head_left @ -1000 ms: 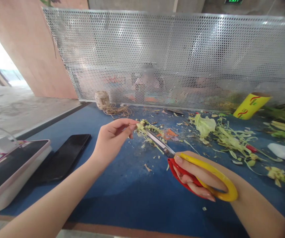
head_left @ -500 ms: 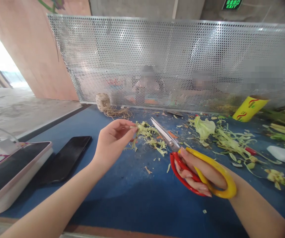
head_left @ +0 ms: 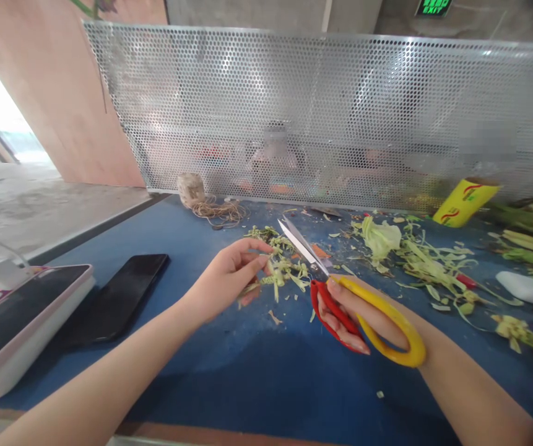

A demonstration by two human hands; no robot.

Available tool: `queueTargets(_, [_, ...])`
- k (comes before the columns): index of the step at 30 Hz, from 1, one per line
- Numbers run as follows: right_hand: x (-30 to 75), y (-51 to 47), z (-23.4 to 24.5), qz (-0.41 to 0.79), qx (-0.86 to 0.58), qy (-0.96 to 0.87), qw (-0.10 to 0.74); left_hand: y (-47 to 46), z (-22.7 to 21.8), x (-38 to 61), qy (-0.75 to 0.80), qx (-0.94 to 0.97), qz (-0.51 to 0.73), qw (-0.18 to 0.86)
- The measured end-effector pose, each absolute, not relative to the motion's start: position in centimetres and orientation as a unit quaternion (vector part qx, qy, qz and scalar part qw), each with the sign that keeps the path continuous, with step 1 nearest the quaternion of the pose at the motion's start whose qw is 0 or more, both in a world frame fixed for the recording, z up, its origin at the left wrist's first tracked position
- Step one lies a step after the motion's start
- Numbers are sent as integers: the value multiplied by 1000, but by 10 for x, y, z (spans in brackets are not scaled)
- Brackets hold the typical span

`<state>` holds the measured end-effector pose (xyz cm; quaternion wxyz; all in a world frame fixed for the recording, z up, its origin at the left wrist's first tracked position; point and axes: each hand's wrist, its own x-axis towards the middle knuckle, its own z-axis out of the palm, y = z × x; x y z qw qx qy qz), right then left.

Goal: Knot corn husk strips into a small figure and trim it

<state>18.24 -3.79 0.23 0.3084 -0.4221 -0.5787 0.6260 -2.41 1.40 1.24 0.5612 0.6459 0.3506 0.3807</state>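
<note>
My right hand [head_left: 363,313] grips a pair of scissors [head_left: 340,285] with one red and one yellow handle loop; its blades are slightly apart and point up and to the left over the blue table [head_left: 257,371]. My left hand [head_left: 229,279] is low over the table, its fingertips pinched on pale green vegetable shreds [head_left: 285,272] just left of the blades. More green shreds [head_left: 266,234] lie beyond it.
A black phone [head_left: 122,294] and a pink-rimmed scale [head_left: 20,322] lie at the left. A twine spool [head_left: 192,189] stands by the perforated metal screen [head_left: 322,111]. Cabbage scraps [head_left: 415,254], a yellow tube [head_left: 463,201] and a white object [head_left: 530,288] are at the right. People sit behind the screen.
The scissors came off the shreds, swung right and opened a little. My left hand dropped toward the table with the shreds and moved closer to the scissors.
</note>
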Motion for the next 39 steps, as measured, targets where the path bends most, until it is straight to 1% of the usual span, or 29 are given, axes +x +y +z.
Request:
queueTargets(4, [178,-34,-2,614,-457,-563,312,14,12,-23,351,648,374,563])
queueTargets(9, [181,-27,-12,613,-461,-558,319,15,13,-23,358,660,342,564])
queueTargets(12, [181,-26,-10,573,-480,-576,332,15,15,-24,323,638,346,608])
queueTargets(15, [176,-26,-4,532,-494,-577,374,14,16,-24,259,606,347,667])
queueTargets(17, [170,-25,0,529,-499,-562,394,13,15,-23,232,605,342,680])
queueTargets(20, [164,-24,2,558,-497,-552,369,13,12,-22,219,636,337,659])
queueTargets(23, [162,-23,2,555,-498,-566,351,15,9,-22,210,659,335,639])
queueTargets(26, [164,-24,0,536,-485,-583,370,15,8,-22,220,673,334,622])
queueTargets(31, [168,-25,-2,522,-455,-595,407,14,10,-20,282,701,322,571])
queueTargets(34, [174,-27,0,534,-416,-623,391,15,11,-23,264,696,366,559])
queueTargets(39, [183,-33,5,528,-384,-663,366,15,13,-30,217,637,496,548])
